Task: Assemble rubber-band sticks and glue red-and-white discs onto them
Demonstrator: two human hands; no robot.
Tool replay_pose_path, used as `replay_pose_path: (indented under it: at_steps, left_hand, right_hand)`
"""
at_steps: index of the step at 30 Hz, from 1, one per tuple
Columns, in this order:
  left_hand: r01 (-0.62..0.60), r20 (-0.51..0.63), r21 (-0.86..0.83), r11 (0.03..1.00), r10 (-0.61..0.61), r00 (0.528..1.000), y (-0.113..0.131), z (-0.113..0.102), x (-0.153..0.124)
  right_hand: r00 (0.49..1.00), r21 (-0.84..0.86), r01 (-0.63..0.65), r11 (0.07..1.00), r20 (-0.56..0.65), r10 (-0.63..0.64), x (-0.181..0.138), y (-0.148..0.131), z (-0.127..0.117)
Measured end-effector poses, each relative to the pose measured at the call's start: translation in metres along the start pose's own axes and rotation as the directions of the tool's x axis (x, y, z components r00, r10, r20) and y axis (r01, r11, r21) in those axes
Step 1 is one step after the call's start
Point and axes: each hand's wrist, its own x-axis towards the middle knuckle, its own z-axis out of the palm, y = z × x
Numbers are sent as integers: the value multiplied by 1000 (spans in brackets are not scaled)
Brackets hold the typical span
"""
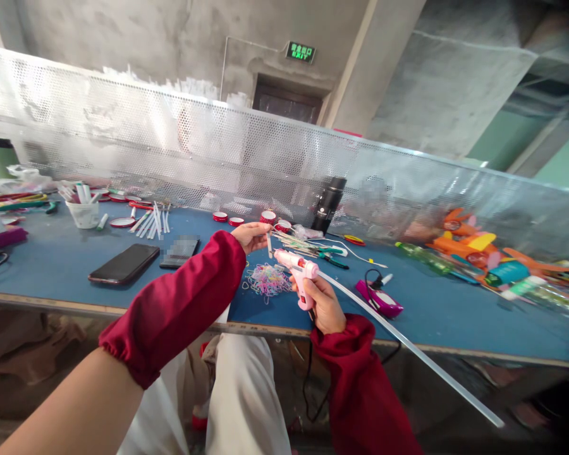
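In the head view my left hand [250, 237] is closed, pinching a short, pale wooden craft stick [269, 245] that hangs down from the fingertips. My right hand [327, 304] wraps around the handle of a pink hot glue gun [298, 263], whose nozzle points left, close to the stick's lower end. Out of the gun's rear runs a long translucent glue stick [422, 351], slanting down to the right past the table edge. Under the nozzle lies a heap of small coloured rubber bands [267, 280] on the blue tabletop [260, 311].
Behind my hands are loose wooden sticks [296, 242], green-handled pliers [332, 255] and a black flask [329, 205]. Two phones, one a black phone [124, 263], lie left. A purple power strip [379, 299] sits right, before orange plastic models [474, 246]. A perforated metal screen [161, 139] borders the back.
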Motion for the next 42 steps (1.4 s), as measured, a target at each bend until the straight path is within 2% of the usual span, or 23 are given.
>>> replay_pose_path:
  at_steps: [9,28,42]
  left_hand:
    - [-23,25,8,1000,23,999,-1,-6,4]
    - [-18,-39,-33,999,16,999,6,2,-3]
    - [-19,19,5,1000,19,1000,0,1,-2]
  right_hand:
    - [998,51,70,996,2,-70,2,7,-7]
    - [999,-13,30,999,39,-29,3,11,-10]
    - [998,11,35,999,56,-35,4,13,-12]
